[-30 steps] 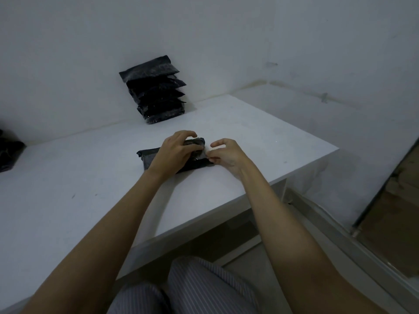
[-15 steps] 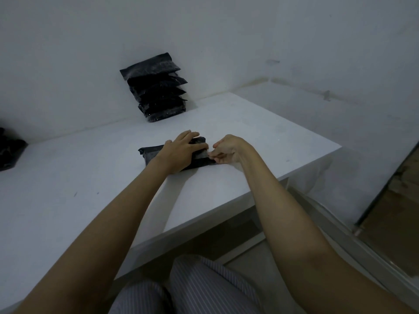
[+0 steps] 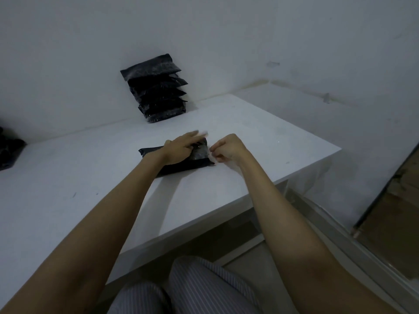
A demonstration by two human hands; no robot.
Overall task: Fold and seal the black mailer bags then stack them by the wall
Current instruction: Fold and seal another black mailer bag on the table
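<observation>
A black mailer bag (image 3: 179, 163) lies flat on the white table (image 3: 260, 132), near its front right part. My left hand (image 3: 181, 148) presses on top of the bag with straight fingers, blurred by motion. A small pale blur shows at its fingertips; I cannot tell what it is. My right hand (image 3: 229, 148) hovers just off the bag's right end, fingers curled, thumb and forefinger tips together, with nothing visible between them. A stack of several sealed black bags (image 3: 156, 91) leans against the back wall.
More black bags (image 3: 9, 150) lie at the table's far left edge. The table's right edge and front corner are close to my right hand. My knees in striped trousers (image 3: 192, 288) sit under the front edge. A brown panel (image 3: 396, 211) stands on the right.
My left hand's fingers have straightened and slid forward across the bag. My right hand has drawn slightly right, off the bag's end that it was pinching.
</observation>
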